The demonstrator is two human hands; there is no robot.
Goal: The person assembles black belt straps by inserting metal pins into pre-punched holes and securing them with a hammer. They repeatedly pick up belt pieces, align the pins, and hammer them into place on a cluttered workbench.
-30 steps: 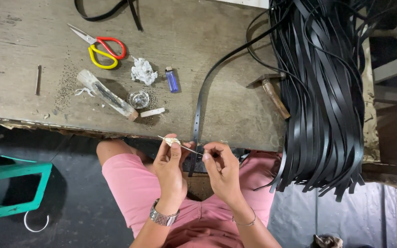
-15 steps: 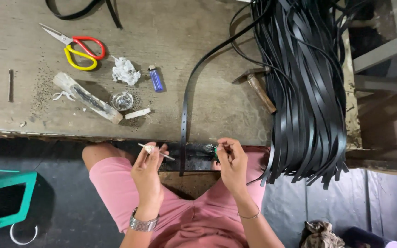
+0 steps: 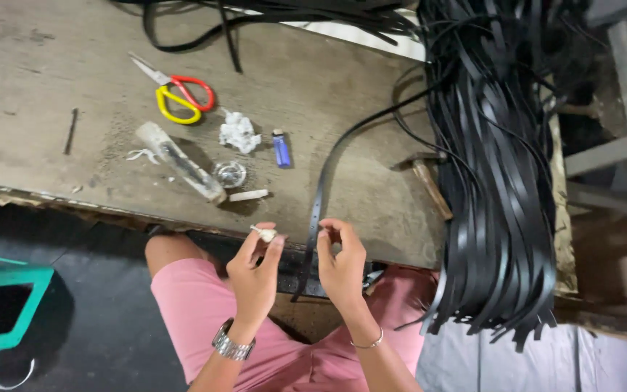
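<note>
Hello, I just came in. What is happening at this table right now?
A person in pink shorts sits at a worn wooden workbench. The left hand pinches a small whitish piece between the fingertips. The right hand holds a long black strap with punched holes, which runs up the bench and hangs over its edge. On the bench lie red-and-yellow scissors, a blue lighter and a crumpled white scrap. A thick bundle of black straps drapes over the right side.

Bare forearms, a silver metal watch point(image 3: 231, 344) on the left wrist, a thin bangle point(image 3: 369, 341) on the right wrist, pink shorts point(image 3: 205, 308) just beside the watch.
</note>
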